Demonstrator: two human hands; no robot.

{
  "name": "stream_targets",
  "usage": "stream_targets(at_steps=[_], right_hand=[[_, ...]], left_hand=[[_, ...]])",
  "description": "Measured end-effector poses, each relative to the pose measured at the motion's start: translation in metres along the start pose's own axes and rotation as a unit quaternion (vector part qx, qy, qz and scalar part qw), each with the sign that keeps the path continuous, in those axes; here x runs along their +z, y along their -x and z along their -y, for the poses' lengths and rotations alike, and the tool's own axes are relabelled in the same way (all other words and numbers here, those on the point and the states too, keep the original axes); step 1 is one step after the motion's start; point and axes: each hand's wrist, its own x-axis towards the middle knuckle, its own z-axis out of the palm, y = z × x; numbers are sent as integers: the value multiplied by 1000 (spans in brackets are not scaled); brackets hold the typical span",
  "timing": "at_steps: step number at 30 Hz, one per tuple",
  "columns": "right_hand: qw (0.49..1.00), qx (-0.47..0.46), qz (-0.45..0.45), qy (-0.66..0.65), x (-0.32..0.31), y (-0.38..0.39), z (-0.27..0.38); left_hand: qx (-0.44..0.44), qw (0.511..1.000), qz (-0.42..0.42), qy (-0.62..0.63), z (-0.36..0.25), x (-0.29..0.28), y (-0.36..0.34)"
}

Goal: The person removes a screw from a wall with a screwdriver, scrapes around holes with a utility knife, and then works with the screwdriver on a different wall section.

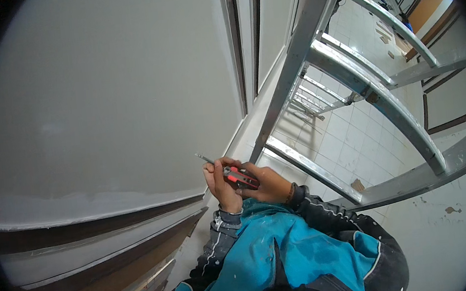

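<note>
The pale wall [116, 100] spans my view from 9 to 12 o'clock; the metal ladder [296, 55] stands toward 2. Near the centre, my right hand [272, 183] grips the 4 o'clock end of the red-and-black tool [239, 176]; my left hand [226, 190] wraps its front, nearer the slim metal shaft [204, 159] pointing along the long axis to 10 o'clock.

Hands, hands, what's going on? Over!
Left bare hand, right bare hand: both on red-and-black handheld tool. Slim silver metal rod poking past left hand. Silver metal ladder close, right side.
</note>
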Motion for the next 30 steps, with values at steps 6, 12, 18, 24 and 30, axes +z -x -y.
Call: stream_targets(at_steps=[6, 12, 18, 24, 30], right_hand=[[995, -45, -86, 25, -15, 4, -26], [981, 109, -158, -38, -38, 22, -8], [946, -32, -93, -308, -15, 10, -23], [964, -7, -65, -259, 15, -31, -13], [984, -105, -140, 16, 28, -70, 11]], left_hand=[[-42, 997, -23, 58, 29, -2, -21], [-65, 994, -33, 76, 10, 0, -41], [-131, 976, 29, 172, -18, -8, -54], [-167, 938, 80, 294, -33, -27, -78], [-126, 933, 185, 282, -26, -48, -119]])
